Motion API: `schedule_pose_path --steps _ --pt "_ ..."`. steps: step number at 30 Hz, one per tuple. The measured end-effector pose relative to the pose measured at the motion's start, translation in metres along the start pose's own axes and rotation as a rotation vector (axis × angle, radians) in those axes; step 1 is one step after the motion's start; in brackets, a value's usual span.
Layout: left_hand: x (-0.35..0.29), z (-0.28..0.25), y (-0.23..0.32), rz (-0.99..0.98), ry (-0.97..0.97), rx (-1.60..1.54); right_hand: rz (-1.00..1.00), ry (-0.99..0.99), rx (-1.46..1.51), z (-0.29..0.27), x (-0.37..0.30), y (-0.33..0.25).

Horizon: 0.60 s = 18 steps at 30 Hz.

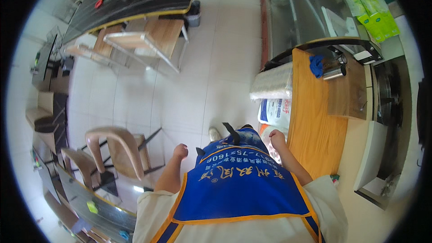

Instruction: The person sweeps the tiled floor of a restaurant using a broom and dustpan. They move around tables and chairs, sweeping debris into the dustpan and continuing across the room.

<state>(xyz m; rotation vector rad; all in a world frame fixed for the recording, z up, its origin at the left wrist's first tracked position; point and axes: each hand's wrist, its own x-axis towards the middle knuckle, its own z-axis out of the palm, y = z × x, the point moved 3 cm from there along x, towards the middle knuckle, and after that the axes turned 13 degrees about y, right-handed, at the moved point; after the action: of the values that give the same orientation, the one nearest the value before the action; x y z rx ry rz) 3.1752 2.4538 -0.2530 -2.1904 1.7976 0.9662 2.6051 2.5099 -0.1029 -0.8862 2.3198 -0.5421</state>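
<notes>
Left grip (pixel 181 151) curled, left of blue apron (pixel 243 200); right grip (pixel 277 138) curled near left edge of wooden desk (pixel 310 121); cannot tell whether either is pressed together or pinching anything. Blue cloth (pixel 317 66) near desk's far edge.

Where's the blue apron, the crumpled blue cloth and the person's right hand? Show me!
Blue apron (pixel 243 200): head view, on its plain chest part.
Crumpled blue cloth (pixel 316 66): head view, on its folds.
Right hand (pixel 277 139): head view, on its middle.

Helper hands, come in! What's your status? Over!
Left hand: curled, nothing visible in it. Right hand: curled, nothing visible, near wooden counter. Brown chair standing left of left hand.
</notes>
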Motion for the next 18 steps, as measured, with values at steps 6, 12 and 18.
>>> schedule_pose_path --steps 6,12,18 --pt "0.2 -0.129 0.131 -0.085 0.155 -0.229 0.011 0.03 -0.073 0.007 0.121 -0.007" --pt "0.274 -0.171 0.26 0.158 0.084 0.123 -0.156 -0.225 -0.301 0.002 0.26 -0.009" --pt "0.302 -0.183 0.357 -0.002 -0.171 -0.003 -0.152 -0.074 -0.308 -0.044 0.463 -0.121"
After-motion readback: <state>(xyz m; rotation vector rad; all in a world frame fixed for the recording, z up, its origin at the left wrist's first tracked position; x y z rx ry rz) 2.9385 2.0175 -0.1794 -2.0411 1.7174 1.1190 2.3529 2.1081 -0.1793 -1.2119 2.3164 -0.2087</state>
